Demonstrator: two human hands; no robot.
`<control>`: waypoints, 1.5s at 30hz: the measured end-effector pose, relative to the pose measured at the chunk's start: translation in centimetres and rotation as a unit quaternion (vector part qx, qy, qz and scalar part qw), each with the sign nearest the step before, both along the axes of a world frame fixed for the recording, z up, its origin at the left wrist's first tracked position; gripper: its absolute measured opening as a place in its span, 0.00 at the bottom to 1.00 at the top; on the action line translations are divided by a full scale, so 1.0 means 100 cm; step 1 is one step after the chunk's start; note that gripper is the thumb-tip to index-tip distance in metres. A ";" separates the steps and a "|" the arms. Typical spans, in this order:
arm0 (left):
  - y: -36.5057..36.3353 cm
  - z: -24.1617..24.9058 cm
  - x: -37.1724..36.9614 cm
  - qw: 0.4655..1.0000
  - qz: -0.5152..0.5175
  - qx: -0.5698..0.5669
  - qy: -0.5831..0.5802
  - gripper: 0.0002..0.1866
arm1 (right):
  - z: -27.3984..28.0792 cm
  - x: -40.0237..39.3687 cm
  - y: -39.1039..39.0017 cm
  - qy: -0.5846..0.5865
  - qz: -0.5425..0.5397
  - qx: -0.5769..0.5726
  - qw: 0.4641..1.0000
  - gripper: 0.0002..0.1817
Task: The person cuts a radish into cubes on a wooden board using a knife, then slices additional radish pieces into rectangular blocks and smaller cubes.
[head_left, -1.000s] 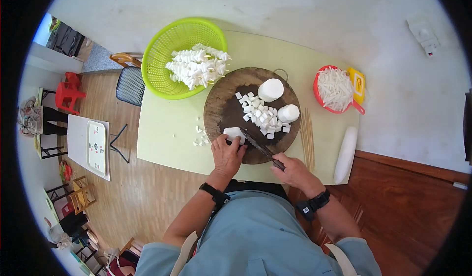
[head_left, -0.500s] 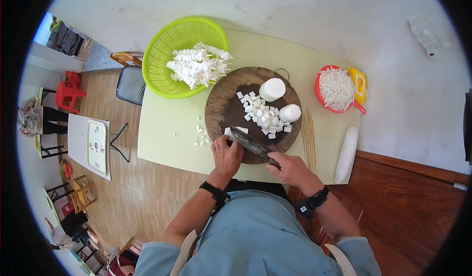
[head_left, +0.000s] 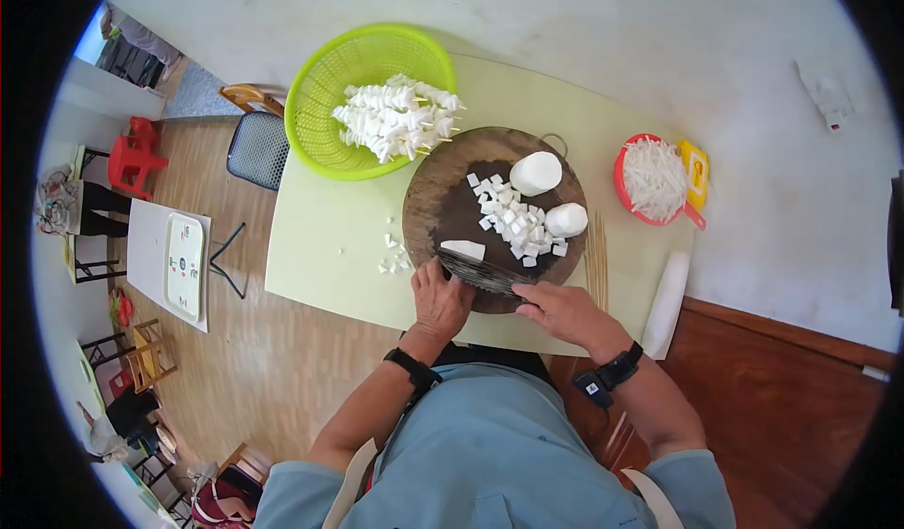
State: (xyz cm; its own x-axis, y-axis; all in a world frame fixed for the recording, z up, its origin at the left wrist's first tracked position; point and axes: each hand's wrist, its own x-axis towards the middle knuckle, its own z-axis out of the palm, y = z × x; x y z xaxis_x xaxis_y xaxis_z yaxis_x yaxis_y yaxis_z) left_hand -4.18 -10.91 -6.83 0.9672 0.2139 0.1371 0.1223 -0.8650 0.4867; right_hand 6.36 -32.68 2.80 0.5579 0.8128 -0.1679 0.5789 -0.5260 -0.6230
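Note:
My right hand (head_left: 565,314) grips the handle of a dark-bladed knife (head_left: 480,273), whose blade lies low over the near left part of a round wooden chopping board (head_left: 428,190). My left hand (head_left: 440,301) is at the board's near left edge, its fingers bent at the blade's tip; what they hold, if anything, is hidden. A white piece (head_left: 463,247) lies just beyond the blade. White cubes (head_left: 513,220) are heaped mid-board, beside two thick white chunks, one farther back (head_left: 536,174) and one at the right (head_left: 566,220).
A green basket (head_left: 311,143) of white skewered pieces stands back left. Wooden sticks (head_left: 597,260), a red strainer (head_left: 621,185) of white strips, a yellow packet (head_left: 695,173) and a long white root (head_left: 668,305) are at right. People, chairs and a tray table (head_left: 193,318) stand far left.
The view has shifted slightly. The knife blade has tilted flatter and now lies on the near side of the white piece, which shows more fully.

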 end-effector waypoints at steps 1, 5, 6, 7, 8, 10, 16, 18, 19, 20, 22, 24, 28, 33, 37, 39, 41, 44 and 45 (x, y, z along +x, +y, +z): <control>0.000 0.000 0.000 1.000 0.002 -0.001 0.000 0.26 | 0.002 0.001 0.000 0.010 -0.001 -0.012 1.000 0.19; -0.001 0.002 0.000 1.000 0.002 -0.008 0.003 0.24 | 0.016 0.003 0.005 0.009 0.009 -0.057 0.998 0.19; -0.001 0.002 0.000 1.000 0.001 -0.013 0.003 0.23 | 0.015 0.003 0.005 0.005 0.006 -0.054 0.998 0.19; -0.001 0.003 0.000 1.000 0.002 -0.013 0.004 0.23 | 0.015 0.003 0.005 0.001 0.003 -0.052 0.999 0.19; -0.001 0.003 0.000 1.000 0.002 -0.014 -0.003 0.22 | 0.015 0.002 0.005 0.002 0.004 -0.053 0.999 0.19; 0.000 0.003 0.001 1.000 0.002 -0.015 -0.010 0.21 | 0.014 0.003 0.006 -0.013 -0.004 -0.035 0.999 0.18; 0.003 0.003 0.003 1.000 -0.003 -0.016 -0.014 0.19 | 0.017 0.005 0.008 -0.037 0.009 -0.025 0.999 0.18; 0.003 0.005 0.003 1.000 -0.008 -0.018 -0.008 0.18 | 0.018 0.004 0.010 -0.037 0.005 -0.027 0.999 0.17; 0.003 0.006 0.003 1.000 -0.009 -0.018 -0.006 0.18 | 0.018 0.004 0.010 -0.038 0.001 -0.030 0.999 0.17; 0.003 0.007 0.004 1.000 -0.009 -0.016 -0.007 0.16 | 0.017 0.004 0.011 -0.037 -0.001 -0.030 0.999 0.17; 0.003 0.006 0.004 1.000 -0.009 -0.014 -0.007 0.15 | 0.015 0.005 0.011 -0.044 -0.001 -0.025 0.999 0.17; 0.005 0.005 0.002 1.000 -0.007 -0.010 0.006 0.22 | 0.014 0.006 0.011 -0.046 0.001 -0.018 0.999 0.17; 0.005 0.005 0.002 1.000 -0.008 -0.013 0.010 0.22 | 0.013 0.009 0.010 -0.049 0.011 -0.022 0.999 0.17; 0.005 0.009 0.005 0.999 -0.002 -0.033 0.024 0.16 | 0.017 0.012 0.011 -0.039 0.008 -0.029 0.999 0.17; 0.005 0.010 0.005 0.999 0.003 -0.035 0.033 0.17 | 0.018 0.014 0.013 -0.046 0.017 -0.044 0.998 0.18; 0.006 0.011 0.006 0.998 0.000 -0.037 0.049 0.17 | 0.017 0.014 0.012 -0.043 0.016 -0.043 0.998 0.18; 0.006 0.011 0.006 0.998 0.001 -0.037 0.051 0.17 | 0.016 0.015 0.012 -0.040 0.016 -0.042 0.998 0.18; 0.006 0.013 0.006 0.998 0.000 -0.040 0.052 0.18 | 0.017 0.016 0.012 -0.039 0.018 -0.044 0.998 0.18; 0.006 0.013 0.006 0.998 -0.001 -0.043 0.051 0.18 | 0.017 0.016 0.012 -0.041 0.018 -0.043 0.998 0.18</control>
State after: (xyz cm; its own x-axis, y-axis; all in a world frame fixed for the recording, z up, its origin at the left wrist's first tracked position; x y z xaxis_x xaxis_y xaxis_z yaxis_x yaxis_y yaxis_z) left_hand -3.56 -10.30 -5.49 0.9757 0.2184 0.0180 0.1736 -0.8205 0.5447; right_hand 7.96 -31.48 4.46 0.5437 0.8170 -0.1923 0.6451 -0.5533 -0.5270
